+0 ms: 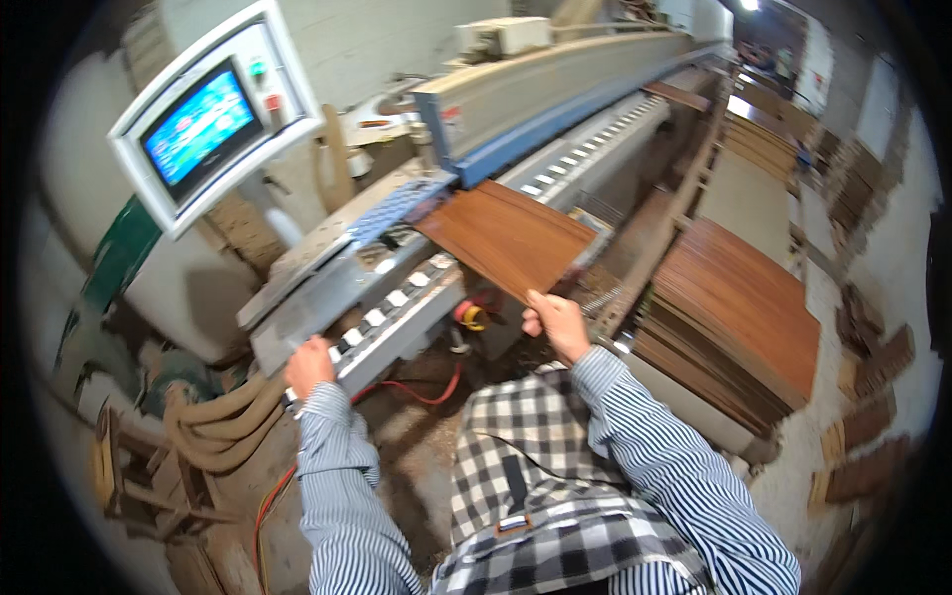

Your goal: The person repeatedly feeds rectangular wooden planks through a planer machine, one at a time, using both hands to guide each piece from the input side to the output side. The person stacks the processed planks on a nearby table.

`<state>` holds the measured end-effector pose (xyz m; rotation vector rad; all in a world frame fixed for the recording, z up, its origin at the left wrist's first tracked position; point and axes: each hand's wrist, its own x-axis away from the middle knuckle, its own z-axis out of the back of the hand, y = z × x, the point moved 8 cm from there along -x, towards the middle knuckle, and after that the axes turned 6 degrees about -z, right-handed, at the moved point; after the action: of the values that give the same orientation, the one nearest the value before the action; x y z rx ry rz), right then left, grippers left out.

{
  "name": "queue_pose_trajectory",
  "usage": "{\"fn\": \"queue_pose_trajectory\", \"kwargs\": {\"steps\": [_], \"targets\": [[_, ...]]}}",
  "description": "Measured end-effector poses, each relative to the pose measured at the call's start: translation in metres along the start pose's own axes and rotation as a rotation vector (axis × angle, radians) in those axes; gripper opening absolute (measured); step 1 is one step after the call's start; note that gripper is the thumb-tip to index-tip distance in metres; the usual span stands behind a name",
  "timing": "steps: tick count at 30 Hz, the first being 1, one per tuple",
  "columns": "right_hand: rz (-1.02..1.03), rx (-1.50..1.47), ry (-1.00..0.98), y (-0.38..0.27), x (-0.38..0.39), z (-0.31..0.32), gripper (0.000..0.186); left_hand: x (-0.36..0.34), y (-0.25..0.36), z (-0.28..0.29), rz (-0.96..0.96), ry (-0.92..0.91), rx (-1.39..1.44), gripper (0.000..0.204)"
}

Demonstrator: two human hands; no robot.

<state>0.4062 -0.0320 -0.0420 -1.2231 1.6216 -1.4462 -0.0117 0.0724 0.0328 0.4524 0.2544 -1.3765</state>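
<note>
A brown wood-grain panel (508, 234) lies flat, its far part on the roller track (397, 315) of a long edge-banding machine (555, 91). My right hand (558, 323) is closed on the panel's near corner, thumb and fingers pinching its edge. The panel's far left corner reaches the front of the machine's blue-edged beam. My left hand (309, 367) is at the near left end of the roller track, fingers curled together. Whatever those fingers grip, if anything, is hidden.
A control screen (201, 123) in a white frame stands at the left. To my right is a stack of wood-grain panels (739, 307). Ribbed hoses (223, 421), a red cable (436, 397) and a wooden stool (144, 476) are low down. Wood offcuts (868, 426) lie by the right wall.
</note>
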Motion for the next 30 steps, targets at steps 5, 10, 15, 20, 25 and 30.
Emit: {"fn": "queue_pose_trajectory", "kwargs": {"steps": [5,10,15,20,25,30], "targets": [[0.192,0.095,0.019,-0.04,0.068,0.06,0.03,0.002,-0.011,-0.002,-0.074,-0.044,-0.008,0.047],[0.227,0.257,0.515,-0.052,0.214,0.201,0.04,-0.005,-0.001,-0.006,-0.062,-0.138,0.02,0.053],[0.312,0.353,1.119,-0.079,0.326,0.317,0.06,0.004,0.0,0.003,-0.063,-0.131,0.029,0.051],[0.221,0.367,1.083,-0.076,0.329,0.357,0.056,-0.002,-0.002,-0.001,-0.064,-0.107,0.053,0.051],[0.228,0.233,1.167,-0.07,0.331,0.353,0.044,-0.001,-0.001,-0.001,-0.061,-0.088,0.055,0.05],[0.302,0.195,1.129,-0.054,0.331,0.348,0.03,0.0,-0.006,-0.004,-0.07,-0.088,0.048,0.049]]}}
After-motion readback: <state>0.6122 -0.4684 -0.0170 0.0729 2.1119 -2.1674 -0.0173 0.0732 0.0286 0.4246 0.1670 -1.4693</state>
